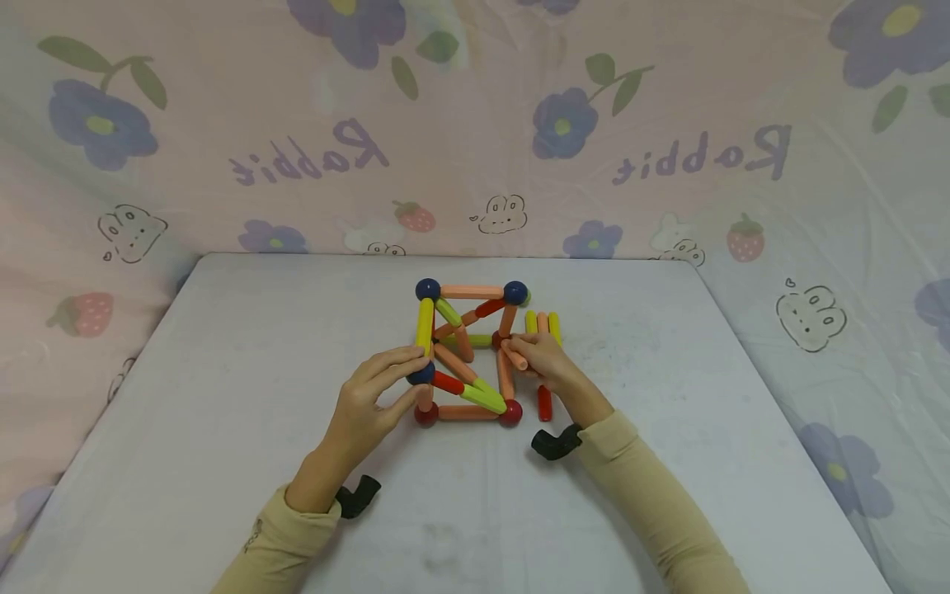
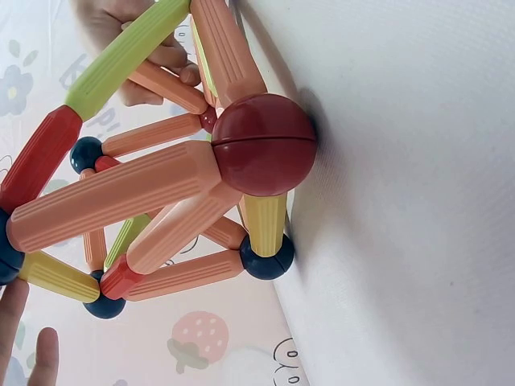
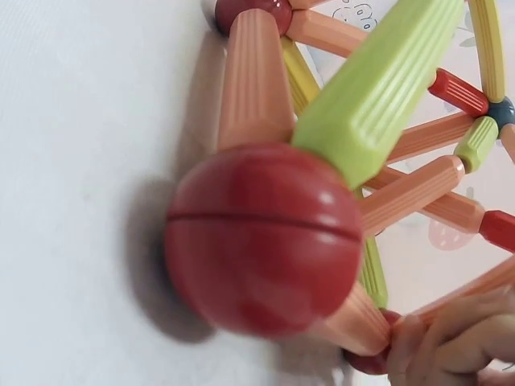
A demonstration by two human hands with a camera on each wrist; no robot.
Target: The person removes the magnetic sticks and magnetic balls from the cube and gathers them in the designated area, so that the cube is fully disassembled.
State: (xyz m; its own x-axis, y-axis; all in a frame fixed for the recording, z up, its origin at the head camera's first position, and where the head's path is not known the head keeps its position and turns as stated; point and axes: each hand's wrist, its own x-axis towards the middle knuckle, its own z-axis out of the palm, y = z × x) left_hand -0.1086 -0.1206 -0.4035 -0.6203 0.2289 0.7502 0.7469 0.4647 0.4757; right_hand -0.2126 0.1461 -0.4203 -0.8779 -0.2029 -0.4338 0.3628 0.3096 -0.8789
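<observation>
A magnetic stick-and-ball frame (image 1: 473, 412) stands on the table, built of orange, yellow, green and red rods joined by blue and red balls. My left hand (image 1: 364, 396) holds the near-left upper blue ball (image 1: 420, 374) between fingers and thumb, beside a yellow rod (image 1: 424, 322). In the left wrist view, two of its straight fingers (image 2: 47, 354) show near that corner. My right hand (image 1: 549, 359) pinches an orange rod (image 1: 517, 360) at the frame's right side, close to a red ball (image 3: 372, 354). The rod's far end is hidden by the fingers.
Loose rods lie right of the frame: a yellow rod (image 1: 555, 323), others beside it, and a red-ended rod (image 1: 545, 404) partly under the right hand. Black wrist mounts (image 1: 557, 444) stick out near both sleeves. A patterned curtain (image 1: 460, 165) hangs behind the white table (image 1: 297, 313).
</observation>
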